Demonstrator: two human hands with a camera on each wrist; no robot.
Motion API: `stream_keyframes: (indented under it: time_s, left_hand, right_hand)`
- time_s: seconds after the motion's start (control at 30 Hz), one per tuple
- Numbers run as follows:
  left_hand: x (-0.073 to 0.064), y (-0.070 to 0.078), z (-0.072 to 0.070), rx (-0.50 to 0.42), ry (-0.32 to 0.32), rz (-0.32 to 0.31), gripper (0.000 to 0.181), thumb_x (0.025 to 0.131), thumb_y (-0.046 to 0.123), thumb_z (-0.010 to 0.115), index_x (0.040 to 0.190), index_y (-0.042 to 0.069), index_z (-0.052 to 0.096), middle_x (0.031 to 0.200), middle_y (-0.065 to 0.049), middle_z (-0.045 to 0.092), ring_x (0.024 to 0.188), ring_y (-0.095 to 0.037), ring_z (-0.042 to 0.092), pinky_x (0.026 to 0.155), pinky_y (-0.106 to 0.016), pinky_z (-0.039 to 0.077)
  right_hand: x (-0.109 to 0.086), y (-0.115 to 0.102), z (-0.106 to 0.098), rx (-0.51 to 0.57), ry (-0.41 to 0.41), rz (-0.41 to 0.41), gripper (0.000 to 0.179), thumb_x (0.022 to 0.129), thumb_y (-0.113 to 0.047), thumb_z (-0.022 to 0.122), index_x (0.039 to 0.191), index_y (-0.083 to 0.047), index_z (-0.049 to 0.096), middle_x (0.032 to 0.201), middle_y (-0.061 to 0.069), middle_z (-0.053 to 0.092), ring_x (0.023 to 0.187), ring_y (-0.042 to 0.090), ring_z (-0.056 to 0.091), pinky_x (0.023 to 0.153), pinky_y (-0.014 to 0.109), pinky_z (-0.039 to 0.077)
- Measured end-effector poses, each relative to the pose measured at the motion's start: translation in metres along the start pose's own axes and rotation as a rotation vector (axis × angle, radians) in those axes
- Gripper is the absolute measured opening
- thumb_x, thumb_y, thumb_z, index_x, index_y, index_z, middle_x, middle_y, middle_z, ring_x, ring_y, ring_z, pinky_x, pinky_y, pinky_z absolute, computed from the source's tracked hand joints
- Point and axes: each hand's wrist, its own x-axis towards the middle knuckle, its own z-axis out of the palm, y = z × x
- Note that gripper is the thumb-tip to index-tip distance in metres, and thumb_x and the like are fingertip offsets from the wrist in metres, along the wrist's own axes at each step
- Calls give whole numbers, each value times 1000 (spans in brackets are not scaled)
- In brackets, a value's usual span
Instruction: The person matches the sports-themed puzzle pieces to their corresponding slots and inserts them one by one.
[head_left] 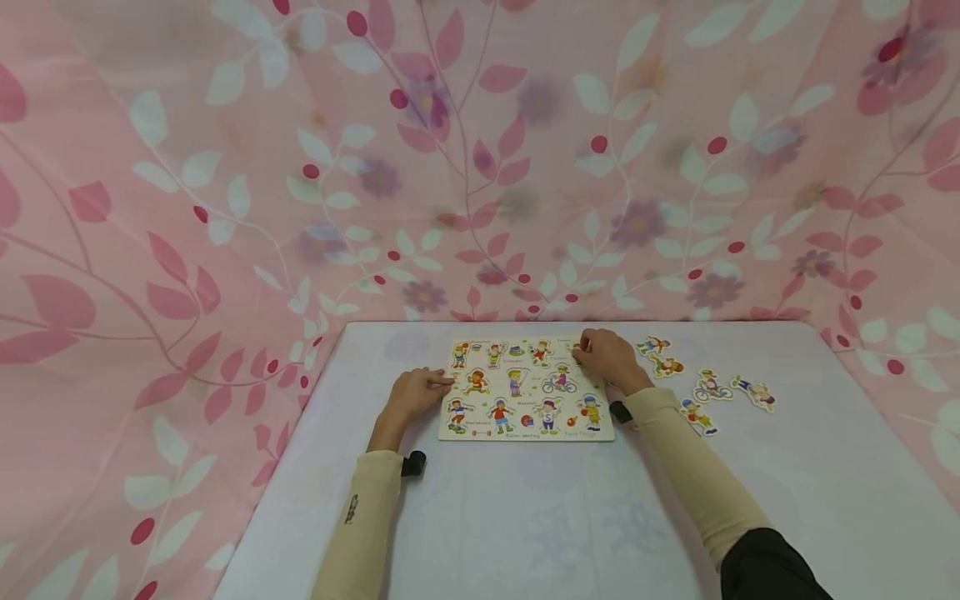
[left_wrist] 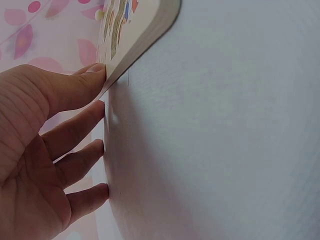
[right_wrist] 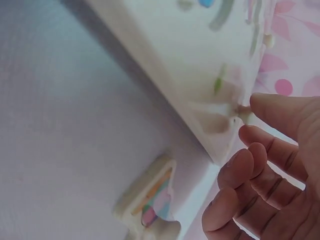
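A wooden peg puzzle board (head_left: 532, 392) printed with cartoon children doing sports lies on the white table. My left hand (head_left: 415, 393) is at its left edge; in the left wrist view the thumb (left_wrist: 90, 82) touches the board's edge while the other fingertips rest on the table. My right hand (head_left: 609, 358) is over the upper right corner. Thumb and index finger pinch a small knob (right_wrist: 244, 114) there, the other fingers curled. The hand mostly hides the piece beneath the knob.
Several loose puzzle pieces lie right of the board, among them a cyclist (head_left: 711, 386) and a figure in blue and yellow (head_left: 697, 417). One loose piece (right_wrist: 155, 197) shows beside the board in the right wrist view. A pink floral cloth (head_left: 480, 167) hangs behind the table (head_left: 525, 517).
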Motion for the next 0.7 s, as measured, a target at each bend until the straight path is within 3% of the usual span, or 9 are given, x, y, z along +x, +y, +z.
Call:
stream_keyframes:
  time_s: [0.33,0.7]
  left_hand:
    - [0,-4,3,-13,-5,0,21,90,25,73,110,19,78,131,-5,62,135,-36,44,111,-52,32]
    - [-1,0,0,-9,-2,2,22,90,24,73,110,18,77,132,-6,62,134,-37,44,111,-52,32]
  right_hand:
    - [-5,-4,-10,-15,-3,11,24,96,-35,64,97,-11,66,79,4,61,64,20,54,54,33,44]
    - [-11,-13,-21,-39,49,-42,24,95,-33,66,101,-10,65,78,4,58,64,21,52,53,33,42]
